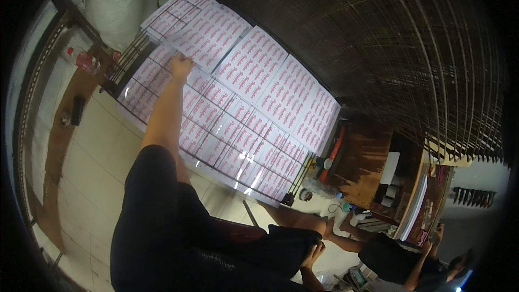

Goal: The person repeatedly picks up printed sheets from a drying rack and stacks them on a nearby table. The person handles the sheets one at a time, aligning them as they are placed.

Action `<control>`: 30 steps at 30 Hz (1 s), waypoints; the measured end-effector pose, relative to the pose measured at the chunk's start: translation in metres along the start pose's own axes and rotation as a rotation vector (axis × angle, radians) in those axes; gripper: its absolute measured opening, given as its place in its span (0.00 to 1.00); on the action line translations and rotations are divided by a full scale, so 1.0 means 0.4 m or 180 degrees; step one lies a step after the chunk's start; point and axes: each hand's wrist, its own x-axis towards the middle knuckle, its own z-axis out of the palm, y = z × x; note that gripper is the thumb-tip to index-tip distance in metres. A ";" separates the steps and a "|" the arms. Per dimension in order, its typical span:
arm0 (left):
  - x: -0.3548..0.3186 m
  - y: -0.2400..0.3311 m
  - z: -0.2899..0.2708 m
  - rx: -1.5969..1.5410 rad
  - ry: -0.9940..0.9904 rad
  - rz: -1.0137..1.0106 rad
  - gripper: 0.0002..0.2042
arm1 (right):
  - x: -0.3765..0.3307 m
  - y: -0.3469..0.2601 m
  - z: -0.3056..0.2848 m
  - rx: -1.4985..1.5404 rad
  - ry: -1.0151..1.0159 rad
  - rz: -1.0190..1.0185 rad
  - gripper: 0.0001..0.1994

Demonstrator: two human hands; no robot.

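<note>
My left arm reaches out over a wire drying rack (125,53). At its end my left hand (181,67) is closed, pinching the near corner of a white printed sheet (210,35) with rows of red lettering. That sheet lies slightly askew, its edge over a neighbouring printed sheet (251,62). More printed sheets (232,140) show below, through the wires of the rack. Low in the picture my right hand (313,254) rests on black cloth over my leg, holding nothing that shows, its fingers loosely spread.
Raised wire shelves (389,38) fan out at the upper right. A white sack (116,8) and a plastic bottle (85,60) stand at the left. Another person (397,259) in black works at the lower right, beside a wooden table (359,162). Clutter lies on the tiled floor (97,173).
</note>
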 end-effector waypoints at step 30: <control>0.067 -0.100 0.062 0.0437 0.0310 0.0104 0.23 | 0.028 -0.030 -0.003 -0.0347 -0.0166 0.0175 0.28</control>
